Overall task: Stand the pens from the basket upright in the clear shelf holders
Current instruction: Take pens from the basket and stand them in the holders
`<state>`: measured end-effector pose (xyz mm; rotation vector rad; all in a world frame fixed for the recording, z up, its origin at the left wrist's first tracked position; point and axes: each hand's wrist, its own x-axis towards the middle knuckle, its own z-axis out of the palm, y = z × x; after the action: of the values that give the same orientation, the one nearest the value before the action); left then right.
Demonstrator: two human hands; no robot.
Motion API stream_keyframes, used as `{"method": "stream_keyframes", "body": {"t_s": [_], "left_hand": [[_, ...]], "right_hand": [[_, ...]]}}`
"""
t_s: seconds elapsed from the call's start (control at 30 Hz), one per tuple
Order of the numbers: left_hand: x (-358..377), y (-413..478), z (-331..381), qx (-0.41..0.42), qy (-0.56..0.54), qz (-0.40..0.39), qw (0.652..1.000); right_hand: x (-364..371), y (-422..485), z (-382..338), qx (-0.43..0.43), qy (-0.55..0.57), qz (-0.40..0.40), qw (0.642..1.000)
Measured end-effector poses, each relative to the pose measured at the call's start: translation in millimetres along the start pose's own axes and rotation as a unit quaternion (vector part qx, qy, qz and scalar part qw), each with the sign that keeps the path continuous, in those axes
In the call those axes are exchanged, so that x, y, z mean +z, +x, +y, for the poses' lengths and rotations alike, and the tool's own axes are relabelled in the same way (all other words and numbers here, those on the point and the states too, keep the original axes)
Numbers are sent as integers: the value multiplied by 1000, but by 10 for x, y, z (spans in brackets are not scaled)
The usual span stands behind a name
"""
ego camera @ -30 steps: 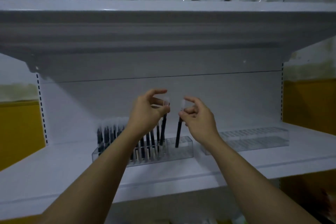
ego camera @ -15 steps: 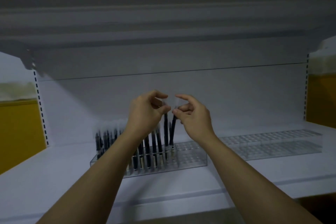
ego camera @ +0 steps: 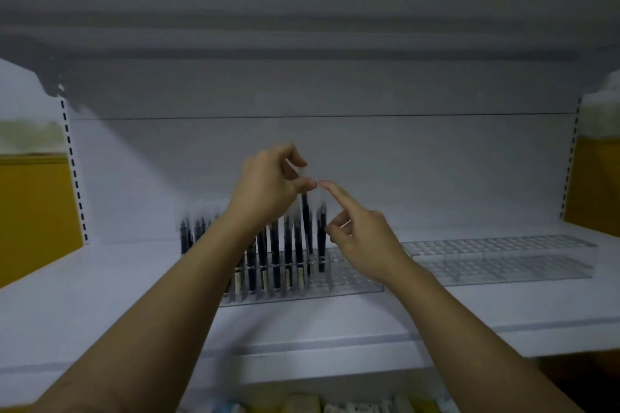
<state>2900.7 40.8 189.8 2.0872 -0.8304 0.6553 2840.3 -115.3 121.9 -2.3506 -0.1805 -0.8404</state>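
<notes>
Since 0.5 s ago: right hand [ego camera: 364,240] has let go of released pen [ego camera: 322,238] and dropped lower. Released pen stands upright in clear holder [ego camera: 345,282]. Right hand holds nothing: index finger straight, other fingers loosely curled. Left hand [ego camera: 268,188] pinches clear cap of pinched pen [ego camera: 305,221], foot in same holder. Left forearm hides part of pen row [ego camera: 275,255] in holder. Upper shelf [ego camera: 302,10] overhangs above. Second clear holder [ego camera: 503,258] just right of first, both on white shelf [ego camera: 100,295]. Items below shelf edge too blurred to tell.
</notes>
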Motion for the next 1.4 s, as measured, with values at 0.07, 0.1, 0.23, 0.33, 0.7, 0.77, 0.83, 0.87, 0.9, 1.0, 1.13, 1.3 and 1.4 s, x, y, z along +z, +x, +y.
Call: {"method": "stream_keyframes", "body": {"t_s": [0.07, 0.1, 0.23, 0.33, 0.7, 0.77, 0.83, 0.87, 0.9, 1.0, 1.13, 1.3, 1.4], "left_hand": [[47, -26, -9, 1, 33, -40, 999], [84, -45, -23, 6, 53, -56, 997], [169, -100, -62, 39, 151, -43, 987], [149, -120, -65, 57, 191, -60, 978], [-57, -175, 71, 70, 215, -94, 970], [-114, -250, 114, 72, 208, -82, 972], [-150, -361, 141, 79, 207, -78, 972], [-161, -431, 153, 84, 207, -78, 972], [-170, -506, 167, 86, 205, -79, 972], [-179, -755, 216, 99, 186, -72, 975], [-76, -1172, 310, 129, 171, -65, 975], [195, -1704, 363, 145, 197, -73, 967], [360, -1996, 354, 139, 195, -85, 967]], "right_hand": [[-10, -2, -15, -2, -58, -38, 998], [-11, 3, -23, -2, -85, -56, 995], [-37, -5, -10, 12, -85, -75, 993], [-37, -40, -10, 14, -86, -81, 993], [-34, -130, -85, 50, -75, -101, 991], [-75, -180, -101, 51, -81, -95, 991], [-124, -237, -123, 42, -95, -83, 991], [-153, -272, -139, 36, -101, -76, 991], [-183, -316, -158, 29, -107, -70, 991], [-272, -500, -216, 13, -122, -55, 991], [-344, -877, -291, 2, -131, -36, 991], [-348, -1451, -269, 12, -152, -23, 988], [-308, -1773, -175, 33, -174, -26, 984]]}}
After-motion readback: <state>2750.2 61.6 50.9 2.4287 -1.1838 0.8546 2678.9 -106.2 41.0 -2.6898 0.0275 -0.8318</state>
